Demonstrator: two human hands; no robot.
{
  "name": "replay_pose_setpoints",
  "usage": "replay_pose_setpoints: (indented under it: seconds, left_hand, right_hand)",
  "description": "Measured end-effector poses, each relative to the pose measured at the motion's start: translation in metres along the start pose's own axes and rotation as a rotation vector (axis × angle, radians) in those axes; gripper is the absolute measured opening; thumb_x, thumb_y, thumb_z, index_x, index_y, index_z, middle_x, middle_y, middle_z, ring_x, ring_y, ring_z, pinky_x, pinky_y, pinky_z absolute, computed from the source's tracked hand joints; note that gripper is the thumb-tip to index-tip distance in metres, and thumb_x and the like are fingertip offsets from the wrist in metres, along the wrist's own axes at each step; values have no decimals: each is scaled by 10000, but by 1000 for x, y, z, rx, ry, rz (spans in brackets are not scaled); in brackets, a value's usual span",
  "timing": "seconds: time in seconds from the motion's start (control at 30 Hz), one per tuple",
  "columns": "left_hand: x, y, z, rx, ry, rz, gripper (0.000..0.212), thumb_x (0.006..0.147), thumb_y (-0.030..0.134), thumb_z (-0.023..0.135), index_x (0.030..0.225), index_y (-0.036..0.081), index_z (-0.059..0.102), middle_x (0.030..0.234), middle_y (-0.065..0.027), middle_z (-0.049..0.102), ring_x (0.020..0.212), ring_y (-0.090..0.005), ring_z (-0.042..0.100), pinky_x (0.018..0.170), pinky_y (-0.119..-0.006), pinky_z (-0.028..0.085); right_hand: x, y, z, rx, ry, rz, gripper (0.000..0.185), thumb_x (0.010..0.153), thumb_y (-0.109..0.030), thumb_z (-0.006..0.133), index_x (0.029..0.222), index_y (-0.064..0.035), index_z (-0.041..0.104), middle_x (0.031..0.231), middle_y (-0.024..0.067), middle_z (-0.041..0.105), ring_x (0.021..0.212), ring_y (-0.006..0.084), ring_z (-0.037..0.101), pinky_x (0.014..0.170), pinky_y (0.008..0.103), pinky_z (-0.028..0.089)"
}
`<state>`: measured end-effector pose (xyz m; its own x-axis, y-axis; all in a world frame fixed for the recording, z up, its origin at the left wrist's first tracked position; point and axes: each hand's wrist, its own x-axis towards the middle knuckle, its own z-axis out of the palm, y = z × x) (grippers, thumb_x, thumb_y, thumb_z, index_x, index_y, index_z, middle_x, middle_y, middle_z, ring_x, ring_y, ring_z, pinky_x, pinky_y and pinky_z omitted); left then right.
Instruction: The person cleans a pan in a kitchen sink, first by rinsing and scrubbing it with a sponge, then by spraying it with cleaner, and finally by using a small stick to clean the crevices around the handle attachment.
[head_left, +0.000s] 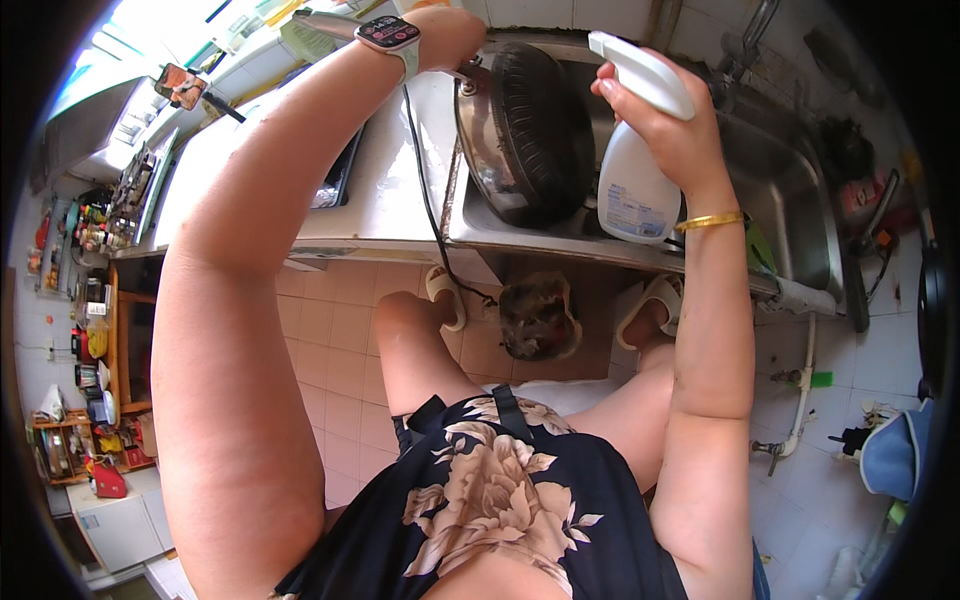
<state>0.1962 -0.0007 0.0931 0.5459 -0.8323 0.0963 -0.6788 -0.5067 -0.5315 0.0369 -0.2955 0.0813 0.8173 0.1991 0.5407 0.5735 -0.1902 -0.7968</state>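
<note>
My right hand (679, 124) is wrapped around the neck of a white spray bottle (637, 187), fingers at its trigger. The white spray head (645, 75) points up and left, above the wok. The bottle bears a printed label. At the top, my left hand (454, 37) grips the wok by its handle (328, 24), whose metal end sticks out past my wrist; the fingers are mostly hidden. The metal wok (536, 135) stands tilted on its side in the sink, its blackened, ridged underside facing right towards the bottle.
The steel sink (780, 187) extends right, with a faucet (750, 37) behind. A black cable (420, 165) crosses the white counter (390, 180) and hangs over its front edge. Below stands a lined bin (536, 315) between my feet. A phone (180, 84) is mounted at the left.
</note>
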Motion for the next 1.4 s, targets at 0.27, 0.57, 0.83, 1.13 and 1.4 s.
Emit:
replay_pose_setpoints:
  seconds: [0.27,0.57,0.83,1.13,1.4]
  left_hand:
    - [2,-16,-10,109,-117,267,148,762,261,709,726,122,745,669,-80,691,611,-283,673,605,-405,519]
    - [10,0,-7,182,-189,104,168,797,252,694,744,101,745,723,-75,705,713,-286,700,636,-424,528]
    - [6,-4,-8,442,-357,216,125,769,266,706,745,151,751,708,-41,702,691,-239,693,666,-394,507]
    - [-1,-18,5,206,-238,177,126,749,253,711,727,136,752,730,-71,717,687,-263,694,621,-402,521]
    - [13,1,-13,-72,-364,-69,192,828,242,691,784,64,746,831,-108,728,749,-284,691,663,-402,546]
  right_hand:
    - [0,-19,5,81,-17,-15,242,901,-137,705,1109,-12,709,977,52,733,983,138,698,832,257,533]
    - [0,-33,0,14,45,-86,167,823,-75,713,969,4,704,832,50,700,753,112,644,694,274,519]
    - [0,-18,4,11,77,-181,203,818,-76,716,1000,17,707,848,58,709,777,106,646,701,274,520]
    - [-5,-19,10,27,78,-169,245,818,-74,718,1047,13,707,870,72,709,785,131,648,730,280,516]
    - [-10,-14,6,15,87,-127,259,820,-74,718,1063,13,704,882,86,709,791,140,647,733,285,515]
